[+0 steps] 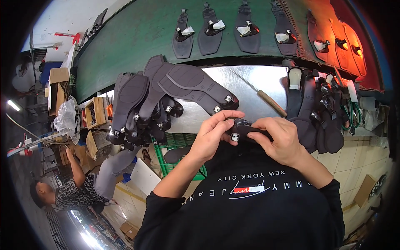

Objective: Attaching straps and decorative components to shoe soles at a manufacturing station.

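Close to my chest, both hands are on a black heeled shoe sole [246, 130] with a shiny black heel and a pale square tip. My left hand [211, 135] pinches the heel end between thumb and fingers. On the other end, my right hand [280, 138] has its thumb over the near side and its fingers curled round the far side. Much of the sole is hidden behind the hands. A pile of similar black soles [187, 77] lies left of them on the metal table. A pointed tool with a wooden handle [271, 103] rests beyond my right hand.
Across the back runs a green belt [133, 33] with a row of black soles, lit orange at the right. More black soles and shoes [321, 121] hang over the table's right end. Below sits a green crate [166, 146]. A person [77, 187] works at far left.
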The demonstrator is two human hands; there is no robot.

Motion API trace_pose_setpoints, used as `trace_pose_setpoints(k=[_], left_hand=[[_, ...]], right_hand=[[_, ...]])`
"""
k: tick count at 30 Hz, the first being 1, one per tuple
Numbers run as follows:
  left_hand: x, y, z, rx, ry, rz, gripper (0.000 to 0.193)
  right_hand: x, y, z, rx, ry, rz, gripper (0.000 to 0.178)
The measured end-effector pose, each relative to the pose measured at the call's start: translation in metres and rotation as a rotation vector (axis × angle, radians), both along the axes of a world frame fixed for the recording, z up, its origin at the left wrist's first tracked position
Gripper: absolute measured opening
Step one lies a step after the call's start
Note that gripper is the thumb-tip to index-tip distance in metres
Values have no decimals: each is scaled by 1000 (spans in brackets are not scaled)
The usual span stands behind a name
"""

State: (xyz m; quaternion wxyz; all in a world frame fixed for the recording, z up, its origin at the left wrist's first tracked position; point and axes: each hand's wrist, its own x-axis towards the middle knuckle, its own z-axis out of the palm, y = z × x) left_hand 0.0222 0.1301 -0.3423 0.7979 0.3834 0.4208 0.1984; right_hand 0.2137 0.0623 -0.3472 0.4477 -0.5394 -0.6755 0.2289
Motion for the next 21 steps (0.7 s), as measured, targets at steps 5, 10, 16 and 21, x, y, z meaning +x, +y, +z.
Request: trace_pose_setpoints(k=[5,10,16,21], left_hand=[[7,-1,-6,47,53,11,31],[9,-7,-11,100,84,-45,27],[9,-13,-16,181,162,-59,26],[11,-17,-9,202,159,-45,19]], right_hand=[[-2,2,-4,-1,-50,13,18],[-6,0,-4,19,-60,6,17],[-5,-1,-7,-4,-50,3,17],[0,1,-6,-35,-65,5,17]])
